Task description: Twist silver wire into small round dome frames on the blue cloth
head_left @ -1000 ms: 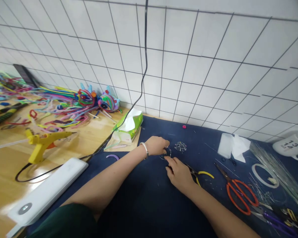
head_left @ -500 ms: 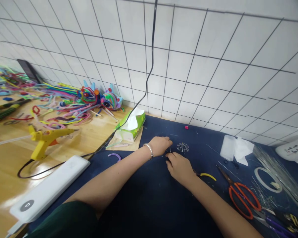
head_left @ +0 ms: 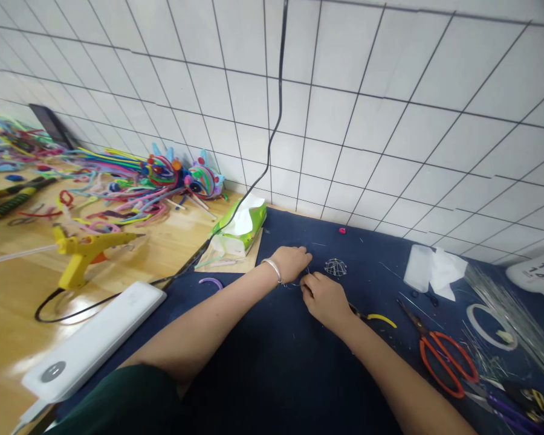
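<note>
— What is the setting?
— A white tiled wall [head_left: 390, 72] behind a dark blue cloth [head_left: 272, 362].
— And the fingers?
— The left hand [head_left: 292, 263] and right hand [head_left: 326, 299] meet, fingertips pinched on a thin wire piece [head_left: 299, 280] lying on the cloth between them.
— Nearby?
— A small wire dome [head_left: 335, 267] just beside them, yellow-handled pliers [head_left: 374, 316] by the right wrist, orange scissors [head_left: 444, 362] farther right, and a green tissue pack [head_left: 240, 229] left.

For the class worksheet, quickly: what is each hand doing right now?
Left hand: closed, pinching thin wire on the blue cloth.
Right hand: closed, fingertips on the same wire.
</note>
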Tool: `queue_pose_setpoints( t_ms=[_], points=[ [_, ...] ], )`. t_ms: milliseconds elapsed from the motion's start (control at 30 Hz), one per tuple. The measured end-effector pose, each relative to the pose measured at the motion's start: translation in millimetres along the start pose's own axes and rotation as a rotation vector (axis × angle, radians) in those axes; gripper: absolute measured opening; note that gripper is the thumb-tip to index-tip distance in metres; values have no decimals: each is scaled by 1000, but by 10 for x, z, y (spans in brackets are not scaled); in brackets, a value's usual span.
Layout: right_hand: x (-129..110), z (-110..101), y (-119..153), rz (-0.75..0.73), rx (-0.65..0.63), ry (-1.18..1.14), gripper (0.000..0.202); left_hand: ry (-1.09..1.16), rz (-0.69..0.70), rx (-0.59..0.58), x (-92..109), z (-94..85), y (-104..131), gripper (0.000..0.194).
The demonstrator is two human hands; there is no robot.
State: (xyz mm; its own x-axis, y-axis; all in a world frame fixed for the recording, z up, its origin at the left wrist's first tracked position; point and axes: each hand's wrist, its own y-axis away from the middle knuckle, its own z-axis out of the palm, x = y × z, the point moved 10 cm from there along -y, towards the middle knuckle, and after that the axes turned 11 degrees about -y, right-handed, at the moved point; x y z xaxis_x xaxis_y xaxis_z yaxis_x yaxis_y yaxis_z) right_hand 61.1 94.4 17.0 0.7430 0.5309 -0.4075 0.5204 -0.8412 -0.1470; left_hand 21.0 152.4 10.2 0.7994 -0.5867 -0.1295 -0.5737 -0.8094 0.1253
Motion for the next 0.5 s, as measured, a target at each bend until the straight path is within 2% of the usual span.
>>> queue_pose_setpoints(
  t_ms=[233,333,500],
  points=[
    [28,32,6,-1,30,-36,17,70,48,-58,-61,50,-3,31],
    [50,33,19,0,55,-65,21,156,115,-81,-90,47,3,33],
    [39,6,43,-21,92,-102,29,264,195,-52,-209,-11,26,36]
  ],
)
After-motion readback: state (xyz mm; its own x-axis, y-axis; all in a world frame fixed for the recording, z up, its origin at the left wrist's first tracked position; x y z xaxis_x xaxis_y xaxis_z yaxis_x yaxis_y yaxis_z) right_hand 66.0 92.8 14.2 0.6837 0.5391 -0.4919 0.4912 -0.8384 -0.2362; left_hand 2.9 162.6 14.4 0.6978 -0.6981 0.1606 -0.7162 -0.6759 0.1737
